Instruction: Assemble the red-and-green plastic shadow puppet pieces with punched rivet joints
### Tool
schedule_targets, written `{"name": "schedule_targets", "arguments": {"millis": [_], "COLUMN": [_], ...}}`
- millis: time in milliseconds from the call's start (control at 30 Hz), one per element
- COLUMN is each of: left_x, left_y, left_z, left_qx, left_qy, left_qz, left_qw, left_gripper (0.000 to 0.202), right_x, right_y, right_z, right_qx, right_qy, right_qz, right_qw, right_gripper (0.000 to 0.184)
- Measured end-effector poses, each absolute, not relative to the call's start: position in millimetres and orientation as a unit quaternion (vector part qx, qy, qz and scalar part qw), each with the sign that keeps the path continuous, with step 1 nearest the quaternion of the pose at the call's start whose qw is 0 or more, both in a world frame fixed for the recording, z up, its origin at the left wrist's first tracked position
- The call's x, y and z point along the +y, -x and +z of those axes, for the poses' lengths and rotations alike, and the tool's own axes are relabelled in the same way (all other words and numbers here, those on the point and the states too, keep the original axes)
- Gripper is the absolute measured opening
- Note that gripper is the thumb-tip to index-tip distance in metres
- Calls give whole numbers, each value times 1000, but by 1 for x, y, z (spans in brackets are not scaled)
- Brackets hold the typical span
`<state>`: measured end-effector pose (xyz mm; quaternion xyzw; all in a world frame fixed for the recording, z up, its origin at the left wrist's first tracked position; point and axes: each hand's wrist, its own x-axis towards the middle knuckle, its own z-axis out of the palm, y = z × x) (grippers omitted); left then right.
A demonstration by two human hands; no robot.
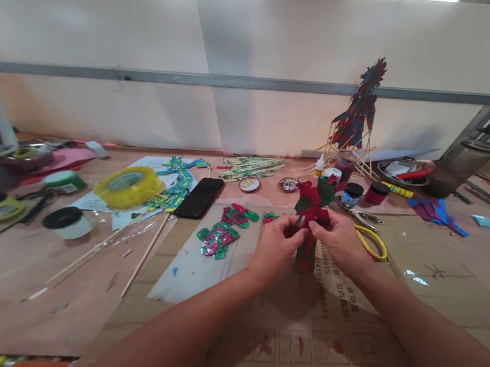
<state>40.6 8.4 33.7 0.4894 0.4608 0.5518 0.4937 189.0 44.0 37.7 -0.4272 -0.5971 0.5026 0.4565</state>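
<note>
Surface: a long work table (5, 296) runs under a white partition wall; the part in front of me is covered with flattened cardboard (385, 355).
Left hand (275, 245): closed, with the fingertips pinching the lower left of the red and green piece (313, 205).
Right hand (341, 241): also closed on that piece, thumb and fingers gripping its right side. The two hands almost touch.
Piece: it stands upright in the air, just above the middle of the cardboard, its green parts at the top. My fingers hide its lower end.
Near my hands: the yellow-handled scissors (368, 234) lie just to the right, and loose red and green cut-outs (226, 229) sit on a white sheet (181, 275) to the left.
Left half: a black phone (200, 197), a roll of yellow tape (128, 185) and thin wooden sticks (146, 255).
Far edge: a finished figure on sticks (359, 111) leans against the wall, with a small glue bottle (319, 165) and two dark-lidded jars (353, 192) at its foot. A metal flask (467, 157) stands towards the far right corner.
Risk, tearing: the piece looks thin, so I judge that pulling my hands apart, or twisting them against each other, could rip or crease it where I pinch it.
Risk, slipping: only my fingertips hold it, so if the grip loosens it could drop among the similar cut-outs.
Risk, knocking: my right forearm is close to the scissors, and a wide sweep could push them into the jars.
</note>
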Motion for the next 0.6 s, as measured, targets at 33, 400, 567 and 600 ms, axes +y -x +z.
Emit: {"name": "schedule_targets", "arguments": {"millis": [33,400,567,600], "left_x": [10,19,22,22], "left_y": [-40,-37,-34,-34], "left_z": [31,22,19,20], "left_qx": [451,381,404,412], "left_qy": [-483,-394,-430,-442], "left_qz": [552,548,531,523], "left_qw": [508,632,609,601], "left_gripper": [14,31,32,30], "right_x": [45,50,48,47], "right_y": [-190,-196,-197,-197], "right_z": [37,36,43,45], "right_qx": [-584,-524,-593,-612], "right_qy": [428,401,408,411], "right_qz": [520,596,518,497], "right_qw": [453,458,463,458], "right_gripper": [24,26,25,24]}}
